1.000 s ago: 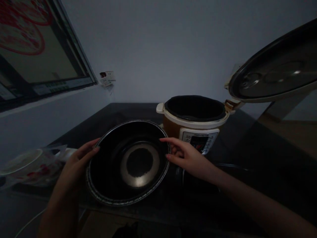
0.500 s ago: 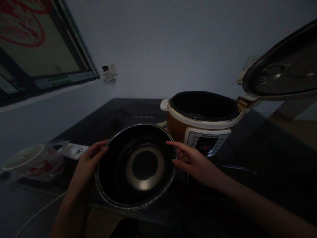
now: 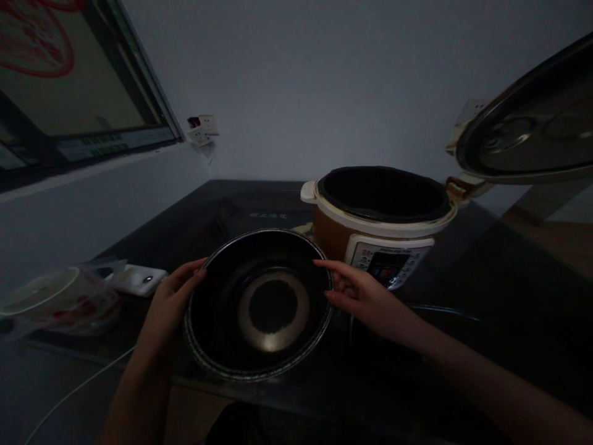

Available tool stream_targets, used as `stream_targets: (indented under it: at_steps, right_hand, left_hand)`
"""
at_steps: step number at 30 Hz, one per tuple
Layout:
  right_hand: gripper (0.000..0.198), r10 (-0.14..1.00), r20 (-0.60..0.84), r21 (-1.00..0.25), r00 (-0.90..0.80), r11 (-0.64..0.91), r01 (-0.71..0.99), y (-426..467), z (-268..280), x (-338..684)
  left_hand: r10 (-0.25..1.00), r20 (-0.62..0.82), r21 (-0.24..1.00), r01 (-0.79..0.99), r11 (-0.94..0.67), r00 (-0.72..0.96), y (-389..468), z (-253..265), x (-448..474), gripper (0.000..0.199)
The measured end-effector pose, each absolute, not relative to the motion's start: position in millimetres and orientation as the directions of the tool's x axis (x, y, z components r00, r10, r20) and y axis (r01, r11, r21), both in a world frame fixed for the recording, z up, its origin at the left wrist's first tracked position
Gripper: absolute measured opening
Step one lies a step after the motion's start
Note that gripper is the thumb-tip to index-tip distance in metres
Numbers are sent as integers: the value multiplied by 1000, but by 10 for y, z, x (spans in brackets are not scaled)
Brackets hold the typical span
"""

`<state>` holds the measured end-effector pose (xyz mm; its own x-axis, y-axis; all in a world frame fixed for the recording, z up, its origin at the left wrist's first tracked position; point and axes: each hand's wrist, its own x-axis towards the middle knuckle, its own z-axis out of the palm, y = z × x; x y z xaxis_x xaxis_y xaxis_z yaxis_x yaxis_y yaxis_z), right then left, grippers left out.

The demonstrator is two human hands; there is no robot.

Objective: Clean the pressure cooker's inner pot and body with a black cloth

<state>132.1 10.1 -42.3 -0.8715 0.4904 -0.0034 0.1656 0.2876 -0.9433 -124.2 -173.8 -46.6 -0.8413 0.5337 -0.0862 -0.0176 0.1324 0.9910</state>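
Between my two hands is a dark, round inner pot [image 3: 274, 348] with a pale ring on its bottom, its mouth tilted toward me. My left hand [image 3: 173, 303] grips the rim on the left, thumb at the edge. On the opposite side my right hand [image 3: 359, 293] pinches the rim, with the index finger reaching over inside. Just behind the pot, to the right, stands a brown and white electric pressure cooker [image 3: 331, 238] with a control panel on its front. Its lid [image 3: 532, 139] is raised on the right, and its opening looks dark inside.
A bowl in a clear plastic bag [image 3: 78, 303] sits at the left, beside a white power strip [image 3: 141, 279]. A pale cable [image 3: 83, 392] runs down at lower left. Wall sockets [image 3: 204, 130] are near the window [image 3: 92, 80]. All stands on a dark countertop [image 3: 250, 201].
The pot and both hands have shifted very slightly right and up in the view. My grip on the rim looks the same.
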Motion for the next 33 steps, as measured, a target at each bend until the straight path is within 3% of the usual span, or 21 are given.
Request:
stream_targets:
  at_steps: [14,18,21,24,27,30,33]
  right_hand:
    - [46,490,52,-922,-870,357,146,183,-454,1323]
    - [52,486,95,-870,-869,465,165,183,-447,1376]
    - [55,441,87,-834,-894,523,176,190,-345,1578]
    - [43,456,74,-829,-887,522,199,186,-191,1935]
    - [32,575,62,-842,-816,468,266,177,-124,2337]
    - [29,711,58,-818,-700,436,375,187,-267,2668]
    - [27,812,70,-749,-579,426,507,198,-607,2882]
  left_hand:
    - [558,-88,985,11,172,-825,-1699,-539,-1246,51]
    - [603,-1,915,243,323,-798,-1739,-525,-1394,53]
    - [643,160,749,516,415,-749,-1768,-427,-1448,54]
    - [569,363,617,648,447,-738,-1803,-272,-1214,57]
    - [515,576,568,764,306,-635,-1866,-161,-681,33]
    - [709,547,612,791,26,-446,-1865,-197,-73,26]
    - [882,467,610,745,-269,-65,-1672,-386,424,32]
